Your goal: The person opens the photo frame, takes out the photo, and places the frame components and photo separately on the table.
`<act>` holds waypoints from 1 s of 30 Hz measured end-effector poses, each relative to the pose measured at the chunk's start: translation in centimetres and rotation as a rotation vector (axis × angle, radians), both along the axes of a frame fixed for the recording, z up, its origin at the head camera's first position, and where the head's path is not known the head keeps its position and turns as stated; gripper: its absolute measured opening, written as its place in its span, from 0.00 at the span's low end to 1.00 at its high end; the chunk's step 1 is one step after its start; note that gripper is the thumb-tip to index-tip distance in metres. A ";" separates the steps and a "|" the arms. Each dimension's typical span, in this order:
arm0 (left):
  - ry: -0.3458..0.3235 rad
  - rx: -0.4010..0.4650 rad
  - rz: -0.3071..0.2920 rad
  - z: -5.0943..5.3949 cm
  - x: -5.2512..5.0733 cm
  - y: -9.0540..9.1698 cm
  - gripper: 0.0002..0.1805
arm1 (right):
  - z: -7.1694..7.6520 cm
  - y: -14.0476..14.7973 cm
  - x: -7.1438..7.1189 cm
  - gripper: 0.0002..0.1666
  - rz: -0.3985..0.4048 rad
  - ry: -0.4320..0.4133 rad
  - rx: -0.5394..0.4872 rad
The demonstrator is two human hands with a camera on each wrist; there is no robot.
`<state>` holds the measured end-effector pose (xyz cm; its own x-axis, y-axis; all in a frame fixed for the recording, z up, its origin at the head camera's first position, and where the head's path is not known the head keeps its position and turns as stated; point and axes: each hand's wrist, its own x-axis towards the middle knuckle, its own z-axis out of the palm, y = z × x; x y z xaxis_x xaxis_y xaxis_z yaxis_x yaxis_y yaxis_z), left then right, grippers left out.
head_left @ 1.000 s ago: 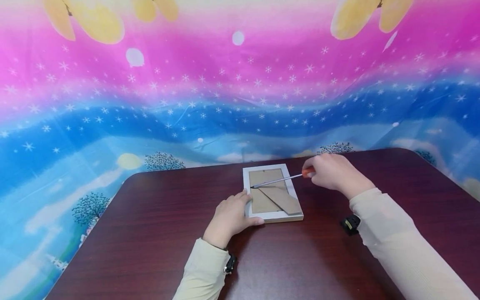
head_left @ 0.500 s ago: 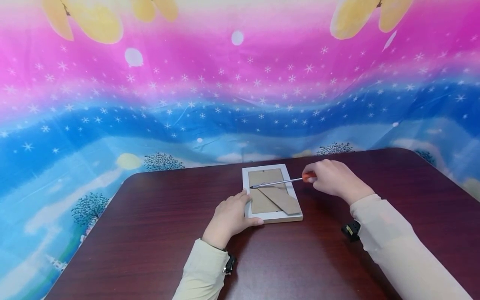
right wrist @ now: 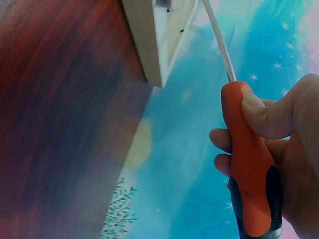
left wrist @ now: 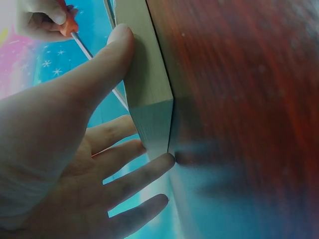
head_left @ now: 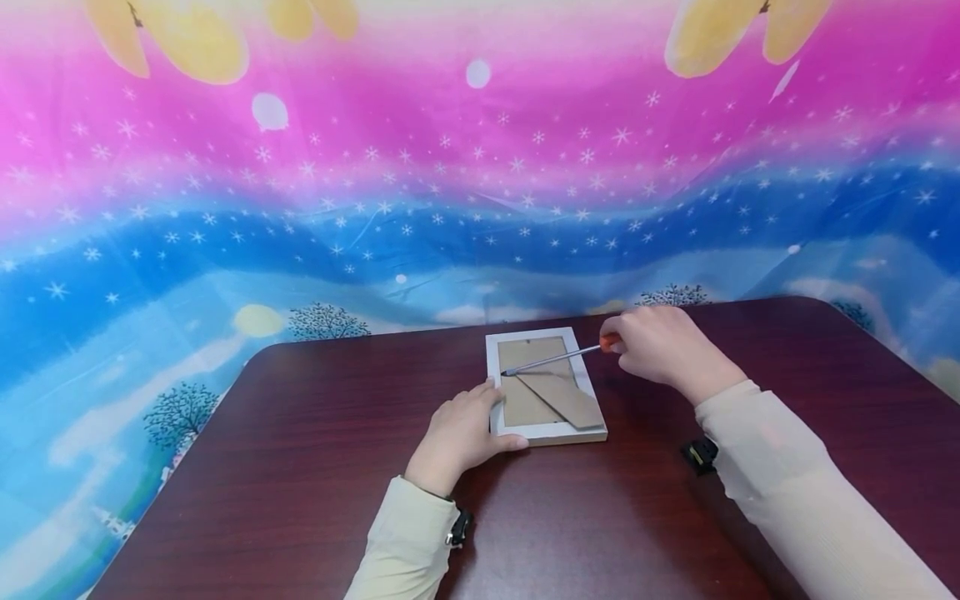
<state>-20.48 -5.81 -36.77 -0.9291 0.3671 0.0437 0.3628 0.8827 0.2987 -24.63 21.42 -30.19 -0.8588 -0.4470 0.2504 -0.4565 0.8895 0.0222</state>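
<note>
A white-edged picture frame lies face down, its brown backing and slanted stand flap upward. Against its near-left corner rests the left hand; in the left wrist view the thumb lies along one side of the frame and nearly straight, spread fingers touch the other. The right hand grips a screwdriver by its orange handle, with black patches visible in the right wrist view on the handle. The shaft slants over the backing, its tip at the backing's left edge near the flap's top.
The frame sits near the back edge of a dark red-brown wooden table. Behind the table hangs a pink and blue cloth with snowflakes and trees. Each wrist carries a small black device, one at the left sleeve, one at the right.
The right hand and the screwdriver's handle dipped slightly, then rose and shifted a little left, so the shaft tilts more steeply. Its tip stays at about the same spot. The left hand and frame remain in place.
</note>
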 end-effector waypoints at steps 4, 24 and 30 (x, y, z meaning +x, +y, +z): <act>-0.003 0.004 -0.001 -0.1 -0.1 -0.1 0.39 | 0.7 -0.6 0.3 0.11 0.011 0.029 0.020; -0.008 0.012 -0.003 -0.1 -0.1 -0.1 0.39 | 3.9 -3.8 0.9 0.06 0.109 0.253 0.183; 0.000 0.004 -0.003 0.0 -0.1 -0.1 0.39 | 4.3 -4.6 1.0 0.15 0.145 0.311 0.209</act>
